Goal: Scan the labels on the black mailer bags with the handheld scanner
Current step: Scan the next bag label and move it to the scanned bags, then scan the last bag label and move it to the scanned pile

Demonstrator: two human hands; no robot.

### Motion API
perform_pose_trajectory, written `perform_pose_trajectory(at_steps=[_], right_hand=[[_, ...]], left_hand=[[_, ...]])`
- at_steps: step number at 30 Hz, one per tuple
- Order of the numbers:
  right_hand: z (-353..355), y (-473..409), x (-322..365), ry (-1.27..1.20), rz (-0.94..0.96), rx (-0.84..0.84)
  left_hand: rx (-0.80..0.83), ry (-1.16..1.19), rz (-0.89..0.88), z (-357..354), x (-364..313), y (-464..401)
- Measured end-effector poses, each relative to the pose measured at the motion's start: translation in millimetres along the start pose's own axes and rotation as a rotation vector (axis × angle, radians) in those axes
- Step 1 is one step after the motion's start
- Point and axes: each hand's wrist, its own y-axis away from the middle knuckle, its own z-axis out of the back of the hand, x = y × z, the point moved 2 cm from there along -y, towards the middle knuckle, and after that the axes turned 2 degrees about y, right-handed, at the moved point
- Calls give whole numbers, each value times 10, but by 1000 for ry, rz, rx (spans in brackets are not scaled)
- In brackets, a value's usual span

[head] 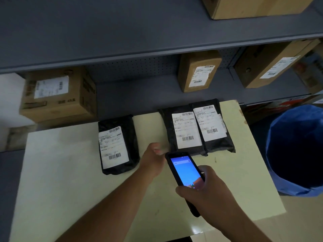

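label print (114, 145) blurred, scanner (186, 173) base hidden

A pale cream table (61, 172) stands against grey metal shelving (122, 41) with a perforated back panel (132, 69). Brown cardboard boxes (57, 95) bearing white labels sit on the shelves, and a blue-lined bin (295, 151) stands just beside the table's right edge. The light is dim, the floor pale and glossy.

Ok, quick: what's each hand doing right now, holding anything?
Left hand: loosely curled, holding nothing, over the pale table.
Right hand: closed around the black handheld scanner with a lit blue screen.
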Motion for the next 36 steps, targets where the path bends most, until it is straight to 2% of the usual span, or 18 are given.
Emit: perform_pose_trajectory(at_steps=[5,17,21,27,32,36], right_hand=[[-275,84,157,74,23,6],[-905,268,502,151,98,37],[-1108,312,584,155,95,73],[-1331,297,634,160,75,107],[-1391,274,664,172,65,80],[-1370,240,651,180,51,94]], left_hand=[[-27,98,14,371,85,25],[-186,85,9,1285,440,102],[-283,112,11,1527,603,97],[-390,95,101,1784,823,18],[-327,42,239,1780,886,-104],[-275,47,276,1642,823,-197]])
